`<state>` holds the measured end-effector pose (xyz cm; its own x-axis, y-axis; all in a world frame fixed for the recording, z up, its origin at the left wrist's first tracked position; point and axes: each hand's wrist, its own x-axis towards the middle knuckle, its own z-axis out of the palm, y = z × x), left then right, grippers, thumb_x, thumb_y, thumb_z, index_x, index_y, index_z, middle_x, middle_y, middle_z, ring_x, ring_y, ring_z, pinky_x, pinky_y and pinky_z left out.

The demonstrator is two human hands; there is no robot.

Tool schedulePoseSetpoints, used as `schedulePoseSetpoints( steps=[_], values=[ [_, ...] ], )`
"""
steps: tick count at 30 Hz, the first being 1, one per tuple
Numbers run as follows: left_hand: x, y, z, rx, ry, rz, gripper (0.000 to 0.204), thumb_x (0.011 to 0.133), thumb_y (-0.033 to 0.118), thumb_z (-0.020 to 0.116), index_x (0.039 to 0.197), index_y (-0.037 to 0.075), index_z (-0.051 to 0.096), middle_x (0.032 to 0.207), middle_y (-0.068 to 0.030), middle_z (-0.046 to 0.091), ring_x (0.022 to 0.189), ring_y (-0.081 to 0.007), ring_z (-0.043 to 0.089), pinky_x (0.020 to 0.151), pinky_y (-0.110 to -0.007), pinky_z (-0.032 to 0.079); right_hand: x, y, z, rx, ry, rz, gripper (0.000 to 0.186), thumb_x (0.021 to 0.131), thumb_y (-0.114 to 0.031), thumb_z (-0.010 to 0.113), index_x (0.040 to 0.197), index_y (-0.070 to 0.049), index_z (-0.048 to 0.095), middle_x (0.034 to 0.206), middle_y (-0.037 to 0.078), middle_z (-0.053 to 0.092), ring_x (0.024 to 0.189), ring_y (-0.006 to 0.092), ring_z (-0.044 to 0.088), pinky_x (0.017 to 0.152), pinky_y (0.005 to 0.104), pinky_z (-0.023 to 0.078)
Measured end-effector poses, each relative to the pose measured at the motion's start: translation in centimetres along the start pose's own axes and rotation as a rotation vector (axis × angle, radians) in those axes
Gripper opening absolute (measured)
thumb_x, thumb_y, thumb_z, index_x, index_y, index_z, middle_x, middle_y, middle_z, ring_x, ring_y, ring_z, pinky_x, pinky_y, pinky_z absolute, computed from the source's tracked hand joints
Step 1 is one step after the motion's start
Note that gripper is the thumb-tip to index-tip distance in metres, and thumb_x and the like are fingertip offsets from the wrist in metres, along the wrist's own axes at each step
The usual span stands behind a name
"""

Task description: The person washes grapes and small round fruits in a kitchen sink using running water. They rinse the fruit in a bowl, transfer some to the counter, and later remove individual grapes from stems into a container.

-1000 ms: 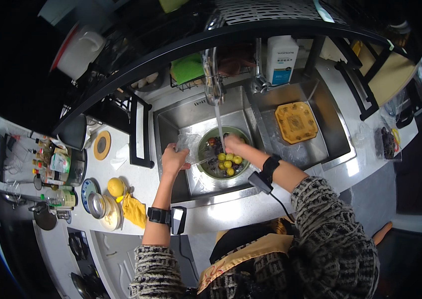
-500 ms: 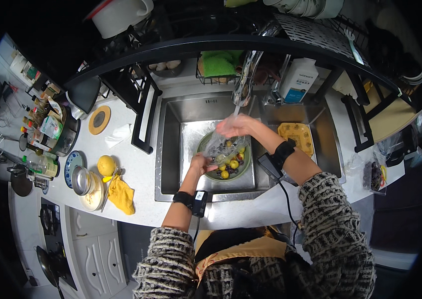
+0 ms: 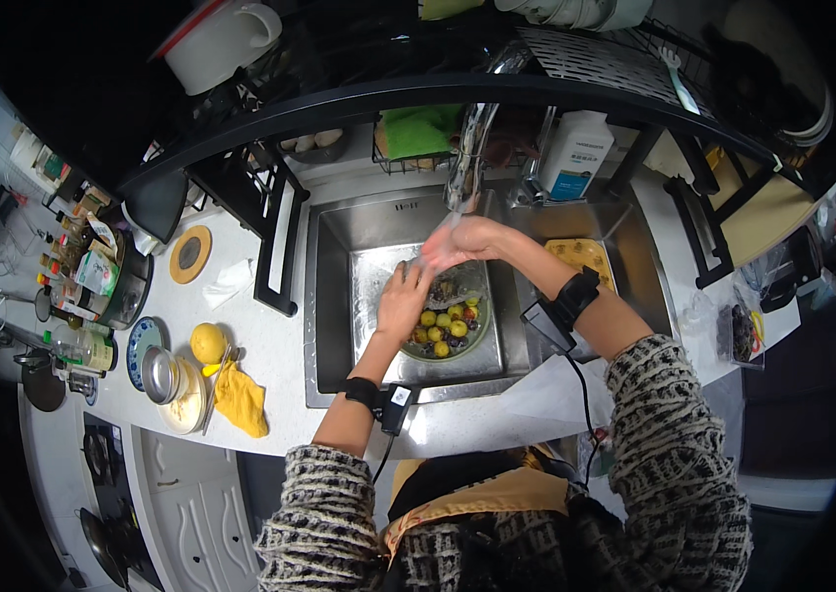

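Under the stream from the silver faucet (image 3: pixel 465 163), my right hand (image 3: pixel 467 240) is closed on a wet, clear plastic bag (image 3: pixel 451 290). My left hand (image 3: pixel 402 301) meets it from the left, back upward, with its fingers bent against the gathered bag; its thumb side is partly hidden. Loose film hangs below the hands, over a green bowl (image 3: pixel 477 347) in the left sink basin (image 3: pixel 339 326). Several small yellow fruits (image 3: pixel 441 349) lie in the bowl among dark round fruits that look like grapes. The bag and my hands cover the bowl's far side.
A yellow tray (image 3: pixel 586 259) sits in the right basin. Behind the sink stands a white bottle (image 3: pixel 578 156), under a black rack (image 3: pixel 359 94). On the left counter are a large yellow fruit (image 3: pixel 208 342), a yellow cloth (image 3: pixel 240 400), stacked bowls (image 3: pixel 163 363) and a round wooden mat (image 3: pixel 190 254).
My left hand has moved up from beneath the bag and turned its back upward, close to my right hand. The bag is more bunched together, and more of the fruit shows.
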<state>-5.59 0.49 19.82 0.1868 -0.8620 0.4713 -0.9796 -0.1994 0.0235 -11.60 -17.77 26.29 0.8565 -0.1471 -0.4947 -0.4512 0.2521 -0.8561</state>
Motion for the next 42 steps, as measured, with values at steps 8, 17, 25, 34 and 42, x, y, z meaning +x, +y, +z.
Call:
schedulePoseSetpoints(
  steps=[8, 17, 25, 34, 42],
  values=[
    [-0.9, -1.7, 1.9, -0.978, -0.225, -1.366, 0.037, 0.079, -0.006, 0.037, 0.116, -0.007, 0.037, 0.106, -0.0219, 0.049, 0.087, -0.0375, 0.058, 0.057, -0.042, 0.057, -0.2, -0.4, 1.1, -0.16, 0.06, -0.018, 0.029, 0.082, 0.004, 0.044, 0.109, 0.007, 0.053, 0.103, 0.018, 0.059, 0.089, 0.0212, 0.061, 0.07, 0.0252, 0.053],
    [-1.0, -0.4, 1.6, -1.524, -0.155, -1.332, 0.028, 0.076, -0.008, 0.04, 0.103, -0.014, 0.037, 0.09, -0.0172, 0.047, 0.069, -0.0281, 0.057, 0.05, -0.04, 0.058, 0.4, -0.2, 0.7, 0.33, -0.147, 0.104, 0.042, 0.079, 0.011, 0.041, 0.121, 0.006, 0.042, 0.12, 0.02, 0.049, 0.111, 0.0276, 0.05, 0.09, 0.0362, 0.045],
    [-4.2, -0.6, -1.8, 0.188, -0.096, -0.369, 0.026, 0.079, 0.008, 0.047, 0.103, -0.003, 0.045, 0.1, -0.0156, 0.05, 0.1, -0.0339, 0.051, 0.062, -0.029, 0.054, 2.1, 5.6, -1.5, 0.162, 0.075, 0.264, 0.027, 0.082, -0.004, 0.045, 0.109, -0.004, 0.051, 0.103, 0.009, 0.059, 0.089, 0.0216, 0.06, 0.08, 0.0362, 0.045],
    [-10.6, -3.0, -8.9, -0.282, 0.036, -0.705, 0.036, 0.077, 0.0, 0.047, 0.112, -0.002, 0.041, 0.116, -0.0244, 0.039, 0.106, -0.0381, 0.045, 0.077, -0.032, 0.049, 7.1, 13.1, 0.6, -0.021, 0.14, 0.441, 0.016, 0.087, -0.019, 0.045, 0.095, -0.009, 0.055, 0.09, 0.006, 0.06, 0.082, 0.0219, 0.059, 0.073, 0.0401, 0.045],
    [-19.5, -9.4, -14.1, -1.376, 0.062, -1.566, 0.041, 0.077, -0.007, 0.043, 0.117, -0.005, 0.036, 0.093, -0.0191, 0.053, 0.084, -0.0289, 0.059, 0.071, -0.038, 0.055, 8.8, 14.7, 0.4, 0.056, 0.152, 0.461, 0.017, 0.087, -0.015, 0.041, 0.092, -0.004, 0.053, 0.089, 0.01, 0.06, 0.082, 0.0249, 0.061, 0.075, 0.0413, 0.048]
  ],
)
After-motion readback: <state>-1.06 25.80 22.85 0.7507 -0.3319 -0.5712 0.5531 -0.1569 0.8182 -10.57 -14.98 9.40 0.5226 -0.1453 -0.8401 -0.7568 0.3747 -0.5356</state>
